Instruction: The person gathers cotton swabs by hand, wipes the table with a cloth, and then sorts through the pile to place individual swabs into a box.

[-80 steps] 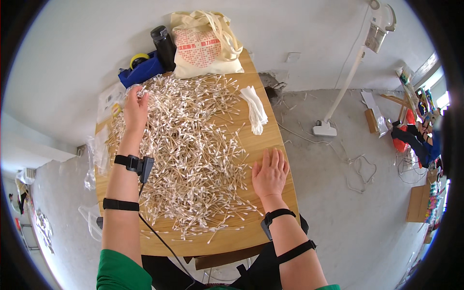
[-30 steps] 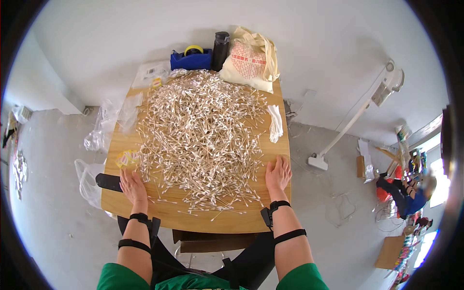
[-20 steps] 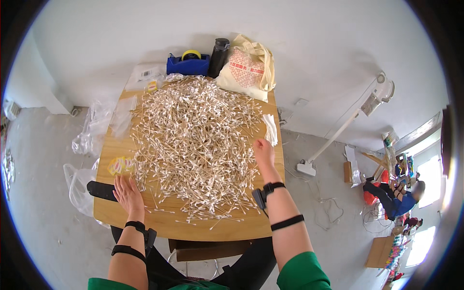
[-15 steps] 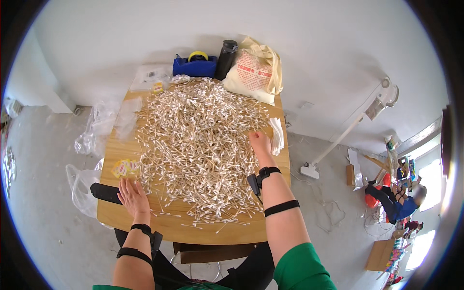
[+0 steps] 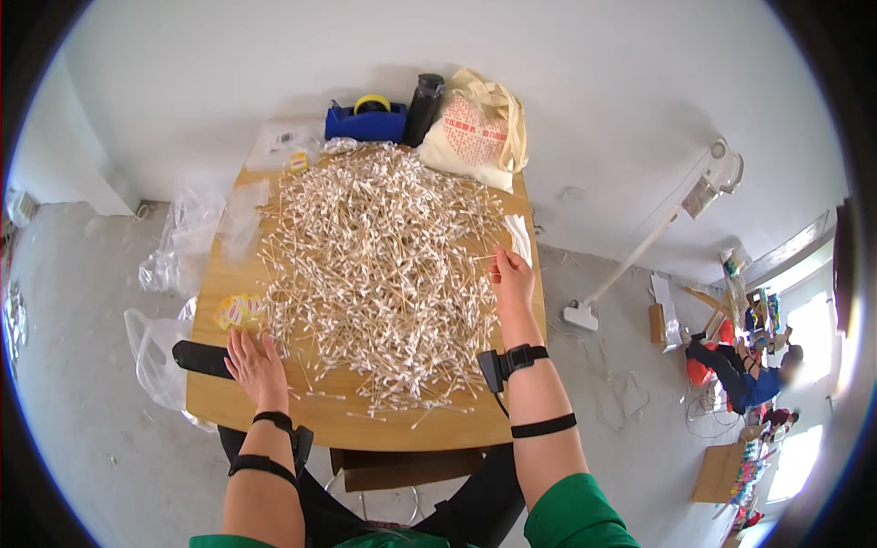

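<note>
right hand (image 5: 512, 277): seemingly pinching a cotton swab (image 5: 484, 258) | left hand (image 5: 255, 360): spread flat on table (image 5: 365, 422)

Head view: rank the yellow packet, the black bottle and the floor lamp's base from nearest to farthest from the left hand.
From the left hand:
1. Yellow packet, just beyond it, on the table's left side.
2. Black bottle, at the table's far edge.
3. Floor lamp's base, on the floor, right of the table.

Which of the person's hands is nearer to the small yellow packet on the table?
Left. The left hand rests flat on the table just below the small yellow packet, near the left edge. The right hand is across the heap of cotton swabs, at the right edge.
</note>
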The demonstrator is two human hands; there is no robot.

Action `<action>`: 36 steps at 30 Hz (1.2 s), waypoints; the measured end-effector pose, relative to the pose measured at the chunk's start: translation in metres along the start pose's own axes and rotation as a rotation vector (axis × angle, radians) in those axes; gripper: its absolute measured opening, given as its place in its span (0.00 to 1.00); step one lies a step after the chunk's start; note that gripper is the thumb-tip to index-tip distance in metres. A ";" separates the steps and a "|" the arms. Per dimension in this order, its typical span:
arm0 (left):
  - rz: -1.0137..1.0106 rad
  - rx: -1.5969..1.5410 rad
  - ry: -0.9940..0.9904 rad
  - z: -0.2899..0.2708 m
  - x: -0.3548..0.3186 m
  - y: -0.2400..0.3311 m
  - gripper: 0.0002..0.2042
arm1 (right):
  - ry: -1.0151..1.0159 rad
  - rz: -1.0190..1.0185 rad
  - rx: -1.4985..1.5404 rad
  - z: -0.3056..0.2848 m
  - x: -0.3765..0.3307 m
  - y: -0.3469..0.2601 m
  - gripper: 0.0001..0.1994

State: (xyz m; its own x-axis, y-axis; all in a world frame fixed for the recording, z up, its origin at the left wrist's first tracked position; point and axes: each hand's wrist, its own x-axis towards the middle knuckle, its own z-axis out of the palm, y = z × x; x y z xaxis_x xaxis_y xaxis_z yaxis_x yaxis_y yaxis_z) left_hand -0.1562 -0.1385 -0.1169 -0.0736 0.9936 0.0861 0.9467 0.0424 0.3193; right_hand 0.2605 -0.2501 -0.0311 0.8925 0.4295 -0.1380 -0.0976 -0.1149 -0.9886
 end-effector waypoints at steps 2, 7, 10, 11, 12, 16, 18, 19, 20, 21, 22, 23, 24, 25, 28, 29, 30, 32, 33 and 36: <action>-0.011 0.017 0.004 -0.001 0.001 -0.006 0.27 | -0.079 -0.004 0.091 -0.002 -0.046 0.000 0.10; 0.009 -0.023 0.029 -0.002 0.002 -0.001 0.28 | -0.376 -0.040 -0.192 -0.028 -0.208 0.013 0.07; 0.011 -0.106 0.060 -0.002 -0.001 0.000 0.28 | -0.613 -0.410 -0.599 -0.053 -0.281 0.047 0.05; -0.005 -0.167 0.081 0.000 -0.002 -0.002 0.28 | -0.717 -0.600 -0.718 -0.059 -0.296 0.057 0.06; 0.002 -0.168 0.086 0.001 -0.002 -0.005 0.28 | -0.732 -0.554 -0.721 -0.064 -0.314 0.067 0.06; 0.049 -0.395 0.153 0.008 -0.006 -0.021 0.27 | -0.724 -0.502 -0.776 -0.072 -0.346 0.091 0.09; 0.055 -0.456 0.170 0.012 -0.010 -0.029 0.26 | -0.716 -0.452 -0.845 -0.075 -0.348 0.094 0.10; 0.123 -0.440 0.189 0.017 -0.017 -0.033 0.25 | -0.669 -0.480 -0.811 -0.078 -0.348 0.097 0.11; 0.194 -0.427 0.209 0.016 -0.023 -0.033 0.25 | -0.603 -0.516 -0.791 -0.081 -0.346 0.093 0.12; 0.186 -0.418 0.212 0.013 -0.031 -0.037 0.25 | -0.538 -0.550 -0.769 -0.085 -0.342 0.089 0.13; 0.224 -0.411 0.177 0.009 -0.041 -0.034 0.25 | -0.455 -0.602 -0.799 -0.089 -0.335 0.086 0.15; 0.263 -0.408 0.146 0.006 -0.048 -0.031 0.25 | -0.369 -0.658 -0.826 -0.094 -0.327 0.085 0.16; 0.332 -0.397 0.152 0.003 -0.056 -0.030 0.26 | -0.341 -0.693 -0.917 -0.103 -0.318 0.093 0.23; 0.330 -0.389 0.154 -0.002 -0.060 -0.029 0.26 | -0.279 -0.648 -0.978 -0.106 -0.307 0.095 0.30; 0.356 -0.301 -0.011 -0.010 -0.077 -0.028 0.28 | -0.205 -0.511 -1.066 -0.113 -0.276 0.092 0.42; 0.404 -0.290 -0.022 -0.012 -0.082 -0.027 0.30 | -0.186 -0.436 -1.090 -0.112 -0.268 0.092 0.47; 0.453 -0.279 -0.034 -0.013 -0.086 -0.027 0.33 | -0.190 -0.427 -1.090 -0.109 -0.262 0.093 0.47; 0.522 -0.210 -0.094 -0.017 -0.095 -0.023 0.37 | -0.253 -0.359 -1.161 -0.103 -0.249 0.095 0.53; 0.591 -0.147 -0.148 -0.020 -0.100 -0.021 0.41 | -0.260 -0.354 -1.160 -0.099 -0.246 0.094 0.53; 0.721 -0.048 -0.301 -0.036 -0.113 -0.002 0.46 | -0.300 -0.356 -1.188 -0.082 -0.239 0.093 0.55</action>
State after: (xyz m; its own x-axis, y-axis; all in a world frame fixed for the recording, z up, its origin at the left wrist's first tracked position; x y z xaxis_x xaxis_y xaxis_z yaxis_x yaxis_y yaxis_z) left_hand -0.1613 -0.2549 -0.0935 0.6491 0.7601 0.0302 0.7133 -0.6219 0.3232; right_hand 0.0739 -0.4369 -0.0856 0.6387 0.7685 -0.0398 0.7165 -0.6128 -0.3334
